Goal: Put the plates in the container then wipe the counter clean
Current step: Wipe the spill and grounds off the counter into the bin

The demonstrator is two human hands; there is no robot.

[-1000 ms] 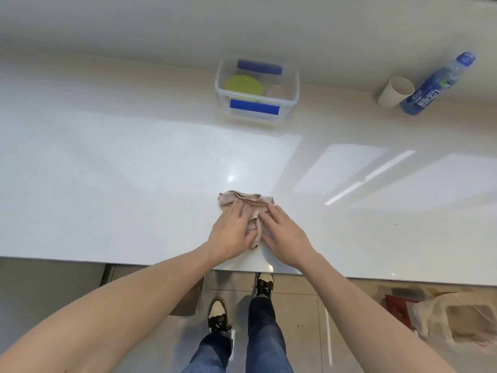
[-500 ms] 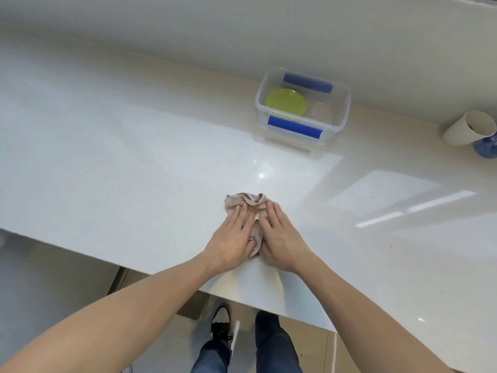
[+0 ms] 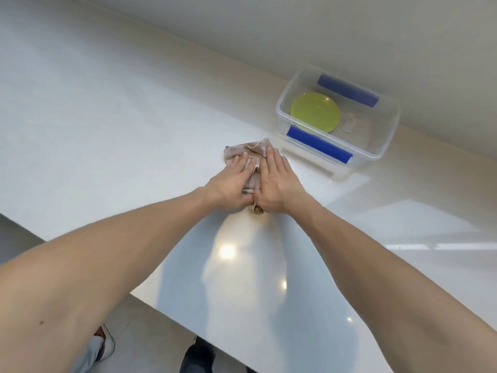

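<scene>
- Hands side by side, left hand [image 3: 232, 184] and right hand [image 3: 277, 184], fingers flat, pressing a beige cloth [image 3: 248, 152] onto the white surface [image 3: 107, 130].
- Green plate [image 3: 315, 112] lies inside the clear container [image 3: 376, 154] near the surface's back edge, just beyond the cloth.

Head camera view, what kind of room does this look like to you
Probably a kitchen or pantry. A long glossy white counter runs along a plain wall, a clear container with blue clips holds a green plate, and both hands press a cloth flat on the counter, wiping.
</scene>
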